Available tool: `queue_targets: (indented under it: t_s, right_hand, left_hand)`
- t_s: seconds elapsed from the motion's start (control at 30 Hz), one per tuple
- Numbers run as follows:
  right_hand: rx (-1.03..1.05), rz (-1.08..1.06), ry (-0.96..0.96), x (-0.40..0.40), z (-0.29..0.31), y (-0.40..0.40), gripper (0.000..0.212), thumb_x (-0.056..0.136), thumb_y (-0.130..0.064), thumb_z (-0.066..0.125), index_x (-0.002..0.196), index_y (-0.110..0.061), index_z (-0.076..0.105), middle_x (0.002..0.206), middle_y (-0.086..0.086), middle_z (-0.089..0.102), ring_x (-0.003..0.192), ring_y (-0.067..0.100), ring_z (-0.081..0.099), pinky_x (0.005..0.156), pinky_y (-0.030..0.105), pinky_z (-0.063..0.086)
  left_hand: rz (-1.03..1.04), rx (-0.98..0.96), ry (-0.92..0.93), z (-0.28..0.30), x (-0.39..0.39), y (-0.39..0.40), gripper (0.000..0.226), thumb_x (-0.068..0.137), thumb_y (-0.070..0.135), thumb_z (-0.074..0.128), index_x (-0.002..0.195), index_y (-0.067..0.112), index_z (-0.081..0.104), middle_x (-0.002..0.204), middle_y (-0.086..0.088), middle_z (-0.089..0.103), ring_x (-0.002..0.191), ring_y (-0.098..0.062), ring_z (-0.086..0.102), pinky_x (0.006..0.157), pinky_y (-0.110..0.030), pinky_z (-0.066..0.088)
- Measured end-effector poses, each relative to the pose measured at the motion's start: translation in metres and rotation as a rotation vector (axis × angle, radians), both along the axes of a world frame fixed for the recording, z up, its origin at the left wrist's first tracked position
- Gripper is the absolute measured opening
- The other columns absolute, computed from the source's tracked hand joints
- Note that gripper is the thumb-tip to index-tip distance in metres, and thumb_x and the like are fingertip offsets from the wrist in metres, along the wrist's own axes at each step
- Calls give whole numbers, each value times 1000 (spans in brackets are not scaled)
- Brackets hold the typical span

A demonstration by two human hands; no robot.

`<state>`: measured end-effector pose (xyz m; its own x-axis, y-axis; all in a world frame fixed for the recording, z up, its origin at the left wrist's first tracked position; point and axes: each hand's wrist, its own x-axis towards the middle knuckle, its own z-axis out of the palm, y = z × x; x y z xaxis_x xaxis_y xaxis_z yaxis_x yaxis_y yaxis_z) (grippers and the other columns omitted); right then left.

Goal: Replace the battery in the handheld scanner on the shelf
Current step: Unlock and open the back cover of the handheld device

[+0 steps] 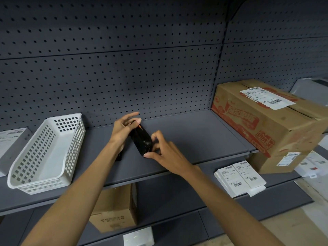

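A black handheld scanner (pixel 142 140) with a small orange mark near its far end is held just above the grey shelf (pixel 186 139). My left hand (pixel 122 130) grips its far end, fingers partly spread. My right hand (pixel 165 153) pinches its near end with thumb and fingertips. A small dark flat piece (pixel 119 156) lies on the shelf under my left wrist, mostly hidden; I cannot tell what it is.
A white perforated plastic basket (pixel 46 153) stands at the left on the shelf. A large cardboard box (pixel 266 121) with shipping labels sits at the right. White labelled boxes (pixel 239 176) and a brown carton (pixel 115 212) rest on lower shelves. Pegboard forms the back wall.
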<state>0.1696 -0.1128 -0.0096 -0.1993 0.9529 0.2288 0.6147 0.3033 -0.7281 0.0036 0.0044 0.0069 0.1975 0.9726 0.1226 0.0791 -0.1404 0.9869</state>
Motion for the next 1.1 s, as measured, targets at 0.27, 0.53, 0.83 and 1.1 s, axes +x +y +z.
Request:
queue_targets:
  t_s: [0.27,0.53,0.83,1.1]
  right_hand:
    - [-88,-75,109,2,-10,1,46,83,-34,74,102,-25,33,99,1,75,89,13,71,80,48,58]
    - [-22,-151,6,-5,-16,-2,59,77,-43,78,110,-28,32,111,-4,67,97,15,66,78,44,57]
    - [91,-184,-171,4,-9,0,87,74,-50,78,143,-29,29,144,-8,44,133,14,40,94,37,47]
    - [87,-168,-254,16,-9,0,89,77,-51,75,148,-29,26,147,-12,49,136,15,40,106,39,42]
  left_hand:
    - [-31,58,116,4,9,6,30,87,17,71,117,13,68,99,-1,72,95,-7,65,89,-20,46]
    - [-48,68,182,-2,24,9,35,89,16,70,123,14,64,93,3,72,96,-3,64,88,-16,45]
    - [-60,89,244,-10,27,15,27,91,22,68,117,20,69,100,1,73,104,-16,66,101,-37,49]
    - [-99,84,286,-18,21,16,25,99,18,53,120,20,67,116,-3,71,111,-12,62,99,-26,46]
